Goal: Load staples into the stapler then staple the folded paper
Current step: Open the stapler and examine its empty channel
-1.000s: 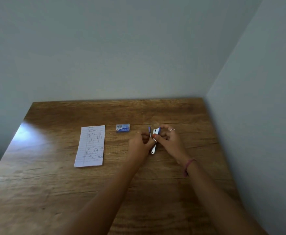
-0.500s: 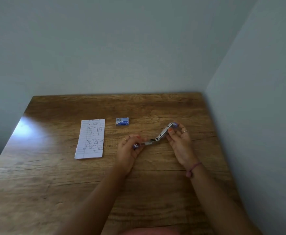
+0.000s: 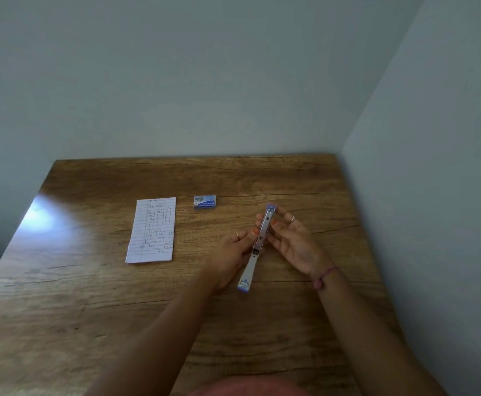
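Left fingers (image 3: 255,232): curled onto the left edge of the stapler (image 3: 258,247) near its hinge, gripping it; my thumb tip sits against the metal there.
Right fingers (image 3: 273,222): wrapped round the far half of the stapler from the right, thumb on the near side of the rail, the other fingertips behind it, so they grip it too.
Left hand (image 3: 233,252): just left of the stapler, back of the hand toward me, a ring on one finger.
Right hand (image 3: 293,241): just right of the stapler, palm turned inward, a ring on one finger and a pink band on the wrist.
Stapler: swung fully open into one long strip, held between my two hands above the counter (image 3: 91,295); the far blue-tipped end points away from me, the near blue-tipped end sticks out toward me past my left hand.
Staple box (image 3: 204,201): small and blue, lying on the counter beyond my left hand, apart from both hands.
Folded paper (image 3: 151,230): lined and handwritten, flat on the counter left of the box, well apart from my fingers.
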A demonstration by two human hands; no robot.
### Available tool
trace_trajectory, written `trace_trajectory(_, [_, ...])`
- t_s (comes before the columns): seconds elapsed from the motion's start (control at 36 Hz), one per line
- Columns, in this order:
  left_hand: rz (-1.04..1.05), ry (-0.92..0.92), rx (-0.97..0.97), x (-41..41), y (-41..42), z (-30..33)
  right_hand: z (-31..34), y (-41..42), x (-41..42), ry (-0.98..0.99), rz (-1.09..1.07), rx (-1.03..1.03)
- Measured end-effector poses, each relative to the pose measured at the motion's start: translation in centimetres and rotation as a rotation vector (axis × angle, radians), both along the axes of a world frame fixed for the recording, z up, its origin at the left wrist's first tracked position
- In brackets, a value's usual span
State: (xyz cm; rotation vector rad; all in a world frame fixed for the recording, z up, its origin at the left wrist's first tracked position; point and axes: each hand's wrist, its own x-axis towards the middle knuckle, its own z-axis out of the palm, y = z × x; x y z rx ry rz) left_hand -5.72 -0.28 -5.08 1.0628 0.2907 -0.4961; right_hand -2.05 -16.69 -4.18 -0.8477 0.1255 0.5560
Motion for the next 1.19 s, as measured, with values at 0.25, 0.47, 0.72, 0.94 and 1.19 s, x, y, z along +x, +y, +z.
trace_trajectory(0.25, [0.025, -0.028, -0.102, 0.0, 0.0, 0.1, -0.2, 1.1, 0.6, -0.14, -0.108, -0.395])
trace_trajectory(0.47, [0.151, -0.089, -0.103, -0.1, -0.3, -0.6, 1.0, 2.1, 0.3, -0.335, -0.2, -0.714])
trace_trajectory(0.72, [0.116, -0.146, -0.135, -0.1, -0.2, -0.9, 1.7, 2.7, 0.3, -0.422, -0.106, -0.788])
trace_trajectory(0.94, [0.122, -0.112, -0.179, 0.1, 0.1, -0.9, 2.4, 2.4, 1.0, -0.525, 0.052, -0.934])
trace_trajectory(1.19, [0.222, -0.142, -0.179, 0.0, -0.1, -0.9, 3.5, 2.5, 1.7, -0.655, 0.172, -1.069])
